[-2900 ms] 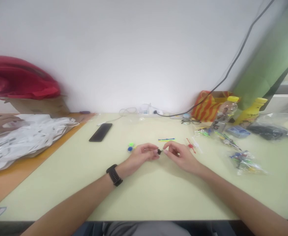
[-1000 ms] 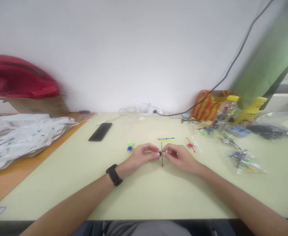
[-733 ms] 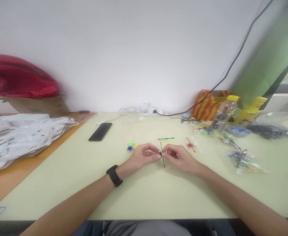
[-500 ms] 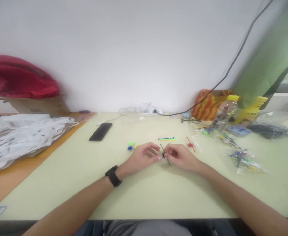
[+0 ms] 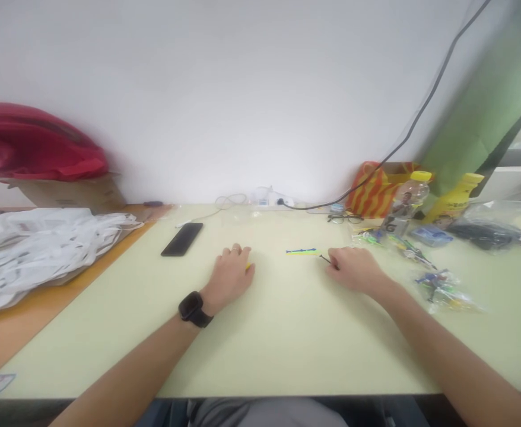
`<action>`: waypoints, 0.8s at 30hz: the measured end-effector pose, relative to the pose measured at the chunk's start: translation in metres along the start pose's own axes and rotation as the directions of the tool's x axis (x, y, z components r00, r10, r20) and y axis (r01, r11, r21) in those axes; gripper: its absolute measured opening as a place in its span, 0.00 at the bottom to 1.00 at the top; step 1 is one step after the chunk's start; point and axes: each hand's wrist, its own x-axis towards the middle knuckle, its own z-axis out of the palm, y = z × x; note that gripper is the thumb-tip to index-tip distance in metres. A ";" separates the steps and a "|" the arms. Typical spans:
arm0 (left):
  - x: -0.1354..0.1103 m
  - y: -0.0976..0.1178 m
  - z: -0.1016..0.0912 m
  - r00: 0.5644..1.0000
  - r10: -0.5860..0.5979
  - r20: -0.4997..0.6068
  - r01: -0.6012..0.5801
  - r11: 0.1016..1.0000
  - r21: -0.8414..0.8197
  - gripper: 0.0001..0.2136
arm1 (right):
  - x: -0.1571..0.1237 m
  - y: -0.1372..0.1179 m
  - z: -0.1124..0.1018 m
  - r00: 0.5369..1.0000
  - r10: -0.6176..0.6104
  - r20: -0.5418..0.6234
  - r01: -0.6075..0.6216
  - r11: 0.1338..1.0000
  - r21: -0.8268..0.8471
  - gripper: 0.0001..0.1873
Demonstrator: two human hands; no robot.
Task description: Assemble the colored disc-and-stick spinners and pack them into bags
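Observation:
My left hand (image 5: 229, 276) lies palm down on the table, its thumb apart from the bent fingers. A bit of a small yellow piece (image 5: 247, 266) shows between thumb and forefinger; whatever else is under the palm is hidden. My right hand (image 5: 353, 270) is closed on a thin black plastic stick (image 5: 329, 261), whose end sticks out to the left. This hand rests low over the table and covers what lies beneath it. Between the hands is a slim blue and yellow-green plastic strip (image 5: 301, 251), touched by neither.
A black phone (image 5: 182, 239) lies at left, near white bags (image 5: 42, 249). Clear packets of coloured plastic parts (image 5: 442, 287) lie at right. Behind them stand a clear bottle (image 5: 406, 201), a yellow bottle (image 5: 456, 198) and a striped bag (image 5: 369, 190). Glasses (image 5: 346, 219) lie near the wall.
My hands have parted. The left moved left over the blue, green and yellow round pieces; the right carried the black stick right, over where the red piece lay.

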 end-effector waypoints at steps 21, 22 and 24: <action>-0.009 0.018 0.002 0.974 0.224 -0.042 -0.212 0.820 -0.531 0.17 | -0.002 -0.045 0.020 0.971 -0.222 -0.089 0.237 0.944 0.229 0.28; -0.011 0.021 0.002 0.971 0.237 -0.028 -0.212 0.804 -0.556 0.17 | -0.001 -0.044 0.021 0.972 -0.219 -0.088 0.234 0.944 0.234 0.27; -0.013 0.028 0.003 0.961 0.277 -0.005 -0.219 0.748 -0.626 0.15 | 0.000 -0.044 0.020 0.971 -0.222 -0.091 0.238 0.939 0.247 0.24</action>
